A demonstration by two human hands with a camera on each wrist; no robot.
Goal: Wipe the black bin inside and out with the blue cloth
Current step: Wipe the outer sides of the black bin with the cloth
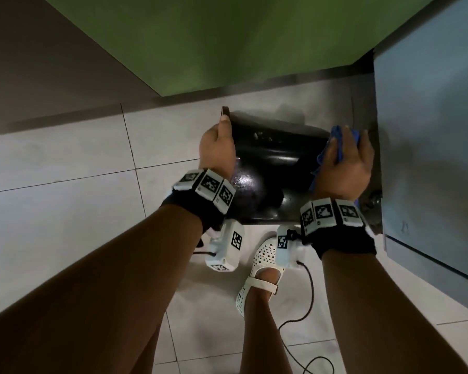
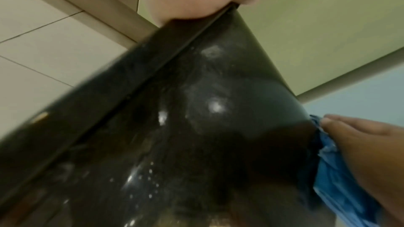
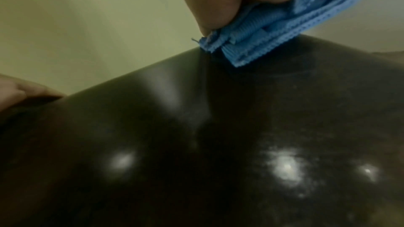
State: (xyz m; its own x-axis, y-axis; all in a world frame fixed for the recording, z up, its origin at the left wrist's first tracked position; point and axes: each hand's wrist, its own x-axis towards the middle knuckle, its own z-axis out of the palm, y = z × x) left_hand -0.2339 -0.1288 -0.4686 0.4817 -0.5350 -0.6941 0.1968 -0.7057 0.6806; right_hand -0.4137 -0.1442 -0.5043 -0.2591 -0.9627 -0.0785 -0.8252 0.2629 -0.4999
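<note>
From above, left hand [image 1: 216, 149] grips bin [image 1: 270, 155] rim; wrist view shows right hand [image 3: 216, 4] pinching cloth [image 3: 273, 30].

Fingers [image 3: 210, 6] press blue cloth [image 3: 273, 28] on black bin [image 3: 196, 144]

Blk wristbands [image 1: 192, 211] w/ marker tags

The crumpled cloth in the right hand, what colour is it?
Blue. The crumpled woven cloth shows best in the right wrist view, against the shiny black bin.
</note>
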